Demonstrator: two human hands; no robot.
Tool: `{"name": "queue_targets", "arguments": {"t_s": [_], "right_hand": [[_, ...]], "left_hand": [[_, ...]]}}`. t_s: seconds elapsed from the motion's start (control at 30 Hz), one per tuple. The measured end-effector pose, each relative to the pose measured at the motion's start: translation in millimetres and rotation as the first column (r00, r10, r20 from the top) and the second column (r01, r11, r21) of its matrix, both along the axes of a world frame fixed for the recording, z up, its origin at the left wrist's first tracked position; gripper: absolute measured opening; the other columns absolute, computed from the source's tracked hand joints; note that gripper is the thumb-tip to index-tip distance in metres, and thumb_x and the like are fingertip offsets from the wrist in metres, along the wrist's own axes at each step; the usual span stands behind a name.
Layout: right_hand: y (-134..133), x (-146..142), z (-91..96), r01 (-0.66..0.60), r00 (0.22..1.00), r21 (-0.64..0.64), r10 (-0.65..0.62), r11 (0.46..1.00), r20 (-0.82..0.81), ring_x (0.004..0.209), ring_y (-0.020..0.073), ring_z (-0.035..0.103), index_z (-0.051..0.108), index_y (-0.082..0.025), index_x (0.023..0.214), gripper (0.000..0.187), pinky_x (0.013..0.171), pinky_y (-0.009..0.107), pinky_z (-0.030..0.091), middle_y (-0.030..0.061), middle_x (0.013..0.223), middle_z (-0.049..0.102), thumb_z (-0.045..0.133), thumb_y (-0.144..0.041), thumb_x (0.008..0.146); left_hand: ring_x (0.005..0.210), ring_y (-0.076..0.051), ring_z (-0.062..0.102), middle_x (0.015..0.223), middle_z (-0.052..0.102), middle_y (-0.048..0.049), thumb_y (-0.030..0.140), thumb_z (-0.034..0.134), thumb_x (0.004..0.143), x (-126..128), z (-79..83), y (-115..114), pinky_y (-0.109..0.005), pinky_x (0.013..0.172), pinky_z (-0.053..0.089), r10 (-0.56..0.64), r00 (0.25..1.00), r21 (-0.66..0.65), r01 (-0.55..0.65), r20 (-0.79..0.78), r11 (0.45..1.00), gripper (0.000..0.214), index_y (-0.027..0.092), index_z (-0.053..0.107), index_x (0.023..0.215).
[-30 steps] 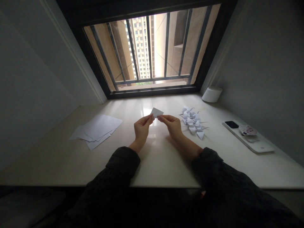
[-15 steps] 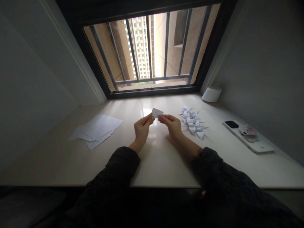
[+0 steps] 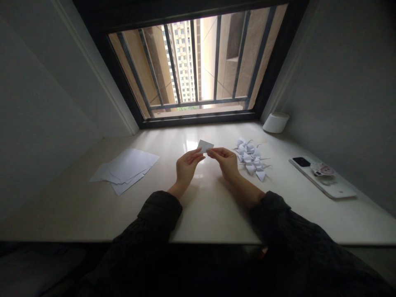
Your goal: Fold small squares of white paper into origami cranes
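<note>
A small folded piece of white paper (image 3: pixel 205 145) is held up above the table, with a pointed corner at its upper left. My right hand (image 3: pixel 225 160) pinches its lower right edge between thumb and fingers. At the lower left corner, the fingers of my left hand (image 3: pixel 186 165) hold the paper lightly, the thumb a little below the forefinger. The exact folds are too small to make out. Just right of my right hand lies a cluster of several folded white paper cranes (image 3: pixel 250 156).
Loose white paper sheets (image 3: pixel 133 165) lie overlapping on the left of the pale glossy table (image 3: pixel 204 214). A phone (image 3: pixel 328 179) with a round grip lies at the right. A white cylindrical object (image 3: pixel 276 123) stands by the barred window (image 3: pixel 198 66) at the back.
My left thumb has dropped away from the paper's edge, and the left fingers have loosened. More of the paper shows. My right hand has shifted slightly and keeps its pinch.
</note>
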State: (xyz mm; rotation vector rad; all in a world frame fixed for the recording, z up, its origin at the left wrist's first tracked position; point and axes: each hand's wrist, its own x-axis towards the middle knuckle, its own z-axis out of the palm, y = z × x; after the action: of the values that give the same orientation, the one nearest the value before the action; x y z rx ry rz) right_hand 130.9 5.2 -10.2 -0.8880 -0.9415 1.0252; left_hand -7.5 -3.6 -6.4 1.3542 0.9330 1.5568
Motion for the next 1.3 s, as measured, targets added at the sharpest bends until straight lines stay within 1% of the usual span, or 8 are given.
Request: {"name": "queue_targets", "arguments": {"t_s": [0.23,0.4,0.53,0.7,0.83,0.93,1.1,1.3], "right_hand": [[-0.8,-1.5,0.3,-0.069,0.997,0.014,0.070,0.997,-0.025,0.070,0.0189,0.069,0.073,-0.019,0.072,0.028,0.075,0.036,0.055,0.0037,0.073,0.074,0.084,-0.036,0.052],[-2.1,-2.5,0.5,-0.083,0.997,0.021,0.083,0.996,-0.004,0.071,0.0201,0.069,0.073,-0.019,0.072,0.030,0.074,0.037,0.055,0.0043,0.072,0.074,0.085,-0.037,0.051],[-2.1,-2.1,0.6,-0.066,0.998,-0.007,0.066,0.998,-0.009,0.069,0.0198,0.069,0.073,-0.018,0.073,0.031,0.073,0.037,0.055,0.0046,0.070,0.074,0.084,-0.039,0.052],[-0.8,-0.7,-0.6,-0.068,0.998,-0.022,0.069,0.997,0.016,0.068,0.0191,0.068,0.073,-0.018,0.074,0.031,0.073,0.036,0.055,0.0047,0.070,0.074,0.083,-0.039,0.054],[-0.1,-0.5,-1.6,-0.051,0.998,-0.006,0.052,0.999,0.019,0.069,0.0187,0.069,0.073,-0.018,0.075,0.028,0.074,0.035,0.055,0.0041,0.072,0.074,0.083,-0.036,0.056],[0.6,-1.2,-2.7,-0.048,0.999,0.010,0.048,0.999,0.020,0.071,0.0190,0.069,0.072,-0.018,0.074,0.027,0.076,0.036,0.055,0.0037,0.072,0.074,0.083,-0.035,0.055],[1.3,-2.4,-4.8,-0.088,0.996,-0.010,0.088,0.996,-0.015,0.078,0.0203,0.070,0.070,-0.019,0.077,0.034,0.081,0.036,0.055,0.0036,0.078,0.074,0.086,-0.033,0.050],[0.9,-3.0,-6.7,-0.082,0.996,0.007,0.083,0.997,-0.037,0.071,0.0182,0.069,0.064,-0.020,0.076,0.037,0.075,0.033,0.056,0.0006,0.072,0.072,0.086,-0.032,0.048]], "left_hand": [[0.087,-0.020,0.069,0.093,0.074,-0.0060,0.025,0.079,0.063,0.7,1.3,1.1,-0.038,0.088,0.052,0.002,0.999,-0.008,-0.001,0.047,1.000,0.037,0.019,0.071,0.099],[0.081,-0.019,0.068,0.089,0.074,-0.0069,0.027,0.079,0.064,0.3,2.7,0.5,-0.036,0.080,0.052,0.038,0.998,-0.100,-0.033,0.047,0.994,0.036,0.018,0.072,0.098],[0.083,-0.019,0.068,0.089,0.074,-0.0079,0.027,0.080,0.061,1.2,3.6,0.8,-0.035,0.082,0.051,0.018,0.995,-0.187,0.001,0.101,0.982,0.042,0.016,0.071,0.100],[0.085,-0.019,0.068,0.092,0.074,-0.0086,0.026,0.080,0.062,1.8,4.5,0.6,-0.036,0.085,0.050,-0.026,0.987,-0.251,0.067,0.161,0.966,0.042,0.016,0.071,0.102],[0.086,-0.020,0.069,0.094,0.074,-0.0091,0.027,0.077,0.065,1.4,4.4,-0.4,-0.038,0.087,0.049,-0.050,0.981,-0.244,0.096,0.189,0.965,0.040,0.016,0.070,0.102],[0.086,-0.020,0.069,0.094,0.074,-0.0092,0.027,0.077,0.065,1.3,3.5,-0.7,-0.038,0.087,0.049,-0.038,0.981,-0.233,0.083,0.189,0.969,0.039,0.016,0.071,0.102],[0.085,-0.020,0.069,0.093,0.074,-0.0078,0.029,0.077,0.065,1.9,-0.2,1.1,-0.038,0.086,0.051,-0.019,0.986,-0.183,0.051,0.168,0.982,0.038,0.017,0.071,0.102],[0.082,-0.018,0.068,0.093,0.074,-0.0067,0.030,0.077,0.066,2.4,-3.0,2.4,-0.037,0.084,0.052,-0.046,0.994,-0.132,0.059,0.099,0.990,0.039,0.019,0.071,0.102]]}}
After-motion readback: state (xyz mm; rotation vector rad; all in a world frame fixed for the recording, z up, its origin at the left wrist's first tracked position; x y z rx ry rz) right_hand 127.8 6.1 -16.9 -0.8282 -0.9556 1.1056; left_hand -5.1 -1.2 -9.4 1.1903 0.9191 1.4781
